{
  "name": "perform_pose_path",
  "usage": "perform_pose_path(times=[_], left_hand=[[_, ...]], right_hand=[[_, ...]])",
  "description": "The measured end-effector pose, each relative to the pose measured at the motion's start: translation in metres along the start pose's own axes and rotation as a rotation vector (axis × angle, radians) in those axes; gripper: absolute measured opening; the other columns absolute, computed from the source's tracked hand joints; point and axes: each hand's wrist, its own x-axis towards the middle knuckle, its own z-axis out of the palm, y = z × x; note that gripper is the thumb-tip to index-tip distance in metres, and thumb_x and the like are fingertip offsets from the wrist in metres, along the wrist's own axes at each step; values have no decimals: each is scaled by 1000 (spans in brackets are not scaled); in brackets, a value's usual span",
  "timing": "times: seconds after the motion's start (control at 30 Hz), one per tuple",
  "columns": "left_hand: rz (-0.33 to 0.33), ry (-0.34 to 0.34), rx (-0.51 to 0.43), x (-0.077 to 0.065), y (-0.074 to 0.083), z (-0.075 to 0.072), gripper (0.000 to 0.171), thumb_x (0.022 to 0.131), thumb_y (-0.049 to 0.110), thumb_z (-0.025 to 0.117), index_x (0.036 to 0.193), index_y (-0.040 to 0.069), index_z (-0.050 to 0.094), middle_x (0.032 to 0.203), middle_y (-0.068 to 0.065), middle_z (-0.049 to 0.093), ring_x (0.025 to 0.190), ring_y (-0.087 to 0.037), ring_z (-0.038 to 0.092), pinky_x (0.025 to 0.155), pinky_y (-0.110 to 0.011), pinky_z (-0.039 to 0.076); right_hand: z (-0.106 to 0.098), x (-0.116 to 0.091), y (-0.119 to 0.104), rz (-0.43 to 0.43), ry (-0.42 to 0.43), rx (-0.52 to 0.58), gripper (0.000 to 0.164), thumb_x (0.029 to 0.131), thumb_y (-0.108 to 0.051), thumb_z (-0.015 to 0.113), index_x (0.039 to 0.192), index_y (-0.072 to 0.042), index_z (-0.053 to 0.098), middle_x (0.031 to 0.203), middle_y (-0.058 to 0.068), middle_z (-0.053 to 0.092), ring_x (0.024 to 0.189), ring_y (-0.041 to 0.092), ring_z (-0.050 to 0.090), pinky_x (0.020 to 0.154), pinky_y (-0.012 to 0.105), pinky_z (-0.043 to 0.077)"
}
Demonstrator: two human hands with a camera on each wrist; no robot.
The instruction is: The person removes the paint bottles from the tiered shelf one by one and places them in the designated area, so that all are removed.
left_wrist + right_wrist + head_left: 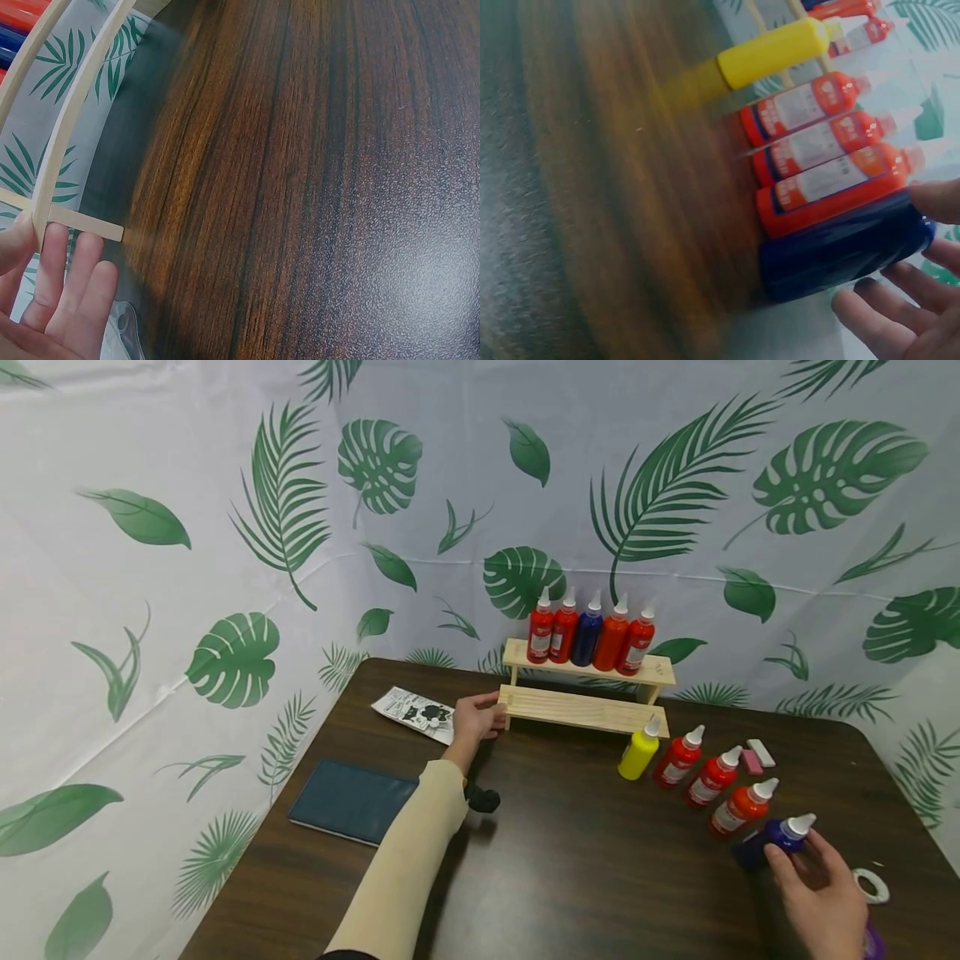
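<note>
A two-tier wooden rack [581, 708] stands at the back of the table. My left hand [474, 720] holds the left end of its lower shelf, thumb on one side and fingers on the other in the left wrist view. At the right, my right hand [821, 893] has thumb and fingers around the upper part of a dark blue paint bottle [840, 251] with a white nozzle cap. Beside that bottle, a row runs toward the rack: an orange-red bottle [738, 810], two red bottles [708, 782] and a yellow bottle [638, 755].
Several red, orange and blue bottles [587, 637] stand on the rack's upper shelf. A dark notebook [352, 797] and a printed packet [416, 712] lie at the left. Pink and white blocks [752, 758] sit behind the row; a white tape roll [873, 887] lies near my right hand.
</note>
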Motion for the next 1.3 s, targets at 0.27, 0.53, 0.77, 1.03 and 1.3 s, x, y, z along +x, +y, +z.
perform_pose_path(times=[0.27,0.53,0.77,1.03,1.3], left_hand=[[23,-18,-11,-4,0,-1,28,87,17,72,115,15,72,81,-13,73,73,-26,72,55,-34,57],[31,-25,-18,-3,-2,-1,29,86,17,73,115,16,72,80,-12,73,71,-24,72,54,-32,56],[27,-22,-23,-3,-1,-1,30,86,16,73,116,16,72,81,-13,73,73,-26,72,55,-34,57],[5,-21,-17,1,-2,-3,29,86,17,73,115,17,72,79,-12,73,71,-24,72,53,-32,56],[1,-19,-11,2,0,-1,30,85,16,74,115,16,72,78,-12,73,66,-21,72,53,-32,56]], right_hand=[[-14,-8,-40,-103,242,-7,51,89,-32,67,137,-27,53,135,3,57,116,-2,53,87,6,40],[-13,1,-110,-420,220,99,50,85,-24,73,133,-28,58,128,-3,60,115,1,56,84,8,44],[22,35,-174,-419,-234,-63,68,94,-48,54,151,-19,31,150,12,38,130,39,44,94,59,42],[84,93,-214,-454,-398,-92,74,96,-48,50,153,-10,23,146,25,38,127,46,43,94,60,42],[114,130,-223,-498,-468,-180,79,97,-44,50,153,-4,12,146,29,35,126,48,43,98,60,38]])
